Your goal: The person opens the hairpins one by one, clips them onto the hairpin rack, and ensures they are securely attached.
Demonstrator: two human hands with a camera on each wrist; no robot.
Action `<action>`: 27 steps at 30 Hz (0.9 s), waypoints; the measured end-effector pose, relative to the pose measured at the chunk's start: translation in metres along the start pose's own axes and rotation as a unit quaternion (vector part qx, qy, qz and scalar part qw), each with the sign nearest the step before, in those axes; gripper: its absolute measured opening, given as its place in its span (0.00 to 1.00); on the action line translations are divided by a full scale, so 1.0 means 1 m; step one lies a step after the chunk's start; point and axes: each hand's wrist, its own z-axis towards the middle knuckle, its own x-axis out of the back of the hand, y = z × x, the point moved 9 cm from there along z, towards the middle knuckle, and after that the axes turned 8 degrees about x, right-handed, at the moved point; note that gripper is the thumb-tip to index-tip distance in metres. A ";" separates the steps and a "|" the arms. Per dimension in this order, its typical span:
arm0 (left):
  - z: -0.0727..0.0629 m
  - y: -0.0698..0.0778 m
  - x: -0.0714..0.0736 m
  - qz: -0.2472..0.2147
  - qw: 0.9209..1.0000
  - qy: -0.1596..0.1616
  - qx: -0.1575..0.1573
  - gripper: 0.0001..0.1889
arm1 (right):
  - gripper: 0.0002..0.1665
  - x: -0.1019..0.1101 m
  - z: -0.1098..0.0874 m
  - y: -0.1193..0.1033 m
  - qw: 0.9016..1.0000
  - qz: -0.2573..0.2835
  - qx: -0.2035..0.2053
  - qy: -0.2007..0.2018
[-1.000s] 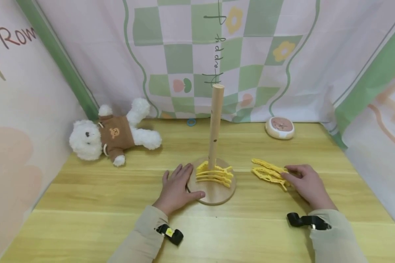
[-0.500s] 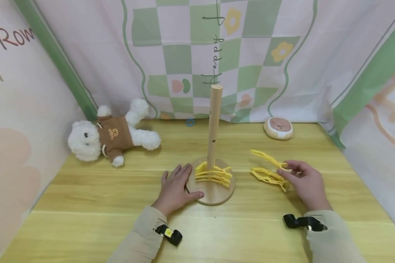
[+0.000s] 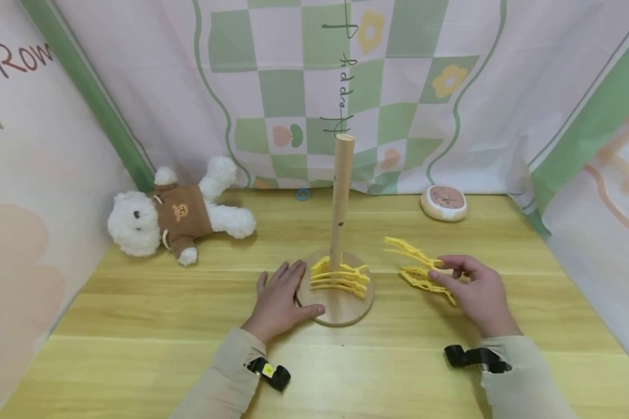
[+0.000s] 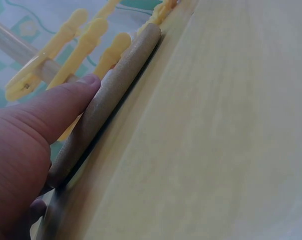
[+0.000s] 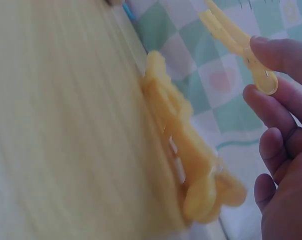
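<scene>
My right hand [image 3: 477, 294] pinches a long yellow hair clip [image 3: 411, 250] near its end, between thumb and fingers, above the table. In the right wrist view the held hair clip [image 5: 236, 37] has its two long arms slightly apart. Below it, more yellow clips [image 3: 424, 279] lie on the table in a small pile. My left hand [image 3: 280, 302] rests on the left edge of a round wooden base [image 3: 340, 314], fingers spread and thumb over the rim. An upright wooden post [image 3: 342, 198] rises from this base. Several yellow clips [image 3: 340, 280] sit around the post's foot.
A white plush bear [image 3: 183, 212] in a brown top lies at the back left. A small blue ring [image 3: 303, 194] is at the back edge, and a rounded white-and-pink device [image 3: 444, 203] stands at the back right. A patterned curtain [image 3: 283, 93] hangs behind the table.
The right hand has lifted one yellow clip off the pile and moved it left. The pile stays on the table. The left hand keeps its place on the base.
</scene>
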 end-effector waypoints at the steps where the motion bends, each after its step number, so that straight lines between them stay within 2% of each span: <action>1: 0.000 0.000 0.000 0.001 1.000 -0.001 0.000 0.55 | 0.21 0.000 0.000 -0.003 1.000 -0.002 0.004 -0.002; 11: 0.001 -0.001 -0.001 0.002 1.000 -0.001 0.003 0.55 | 0.16 -0.007 -0.001 -0.033 0.998 -0.006 0.054 -0.006; 20: 0.001 0.000 -0.002 0.003 1.000 -0.001 0.004 0.55 | 0.15 -0.023 -0.004 -0.055 0.994 0.024 0.110 -0.013; 27: 0.000 0.000 -0.001 0.004 1.000 0.001 0.004 0.55 | 0.16 -0.040 -0.004 -0.069 0.992 0.036 0.120 -0.035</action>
